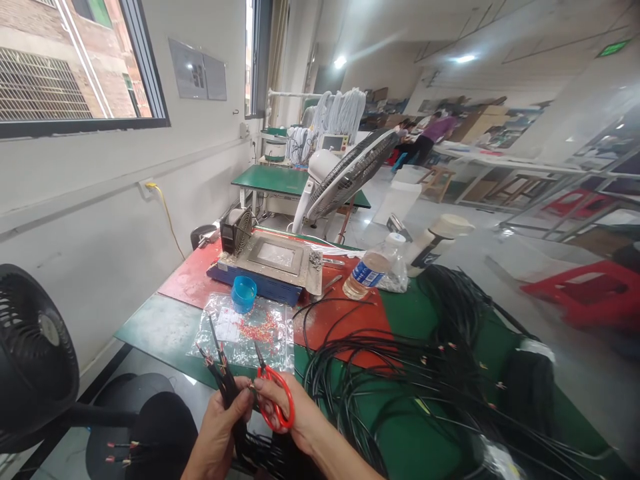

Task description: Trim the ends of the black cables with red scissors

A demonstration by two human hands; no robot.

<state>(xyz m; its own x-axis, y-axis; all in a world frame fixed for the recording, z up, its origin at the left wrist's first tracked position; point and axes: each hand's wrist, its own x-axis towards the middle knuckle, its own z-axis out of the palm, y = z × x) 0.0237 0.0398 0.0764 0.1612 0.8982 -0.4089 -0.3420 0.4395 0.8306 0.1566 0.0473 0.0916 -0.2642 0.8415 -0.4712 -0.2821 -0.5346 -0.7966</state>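
Observation:
My left hand (pixel 217 423) is closed around a bundle of black cables (pixel 227 388), whose stripped tips with thin inner wires point up and away from me. My right hand (pixel 295 407) holds red-handled scissors (pixel 261 360), blades upward, with fingers through the handles. The thumb and fingertips of both hands meet at a small wire end; its details are too small to tell. Just beyond lies a clear plastic bag (pixel 285 343) with many tiny red and yellow clippings (pixel 257 328) on it. A blue round container (pixel 244 293) stands at its far edge.
Piles of black cable (pixel 350 360) cover the table's right side. Behind the bag sit a blue-based heating plate (pixel 255 283) with a small fan (pixel 237 230), a bottle of liquid (pixel 365 273) and a white canister (pixel 440 240). A black fan (pixel 37 333) stands left; a large fan (pixel 350 173) stands beyond.

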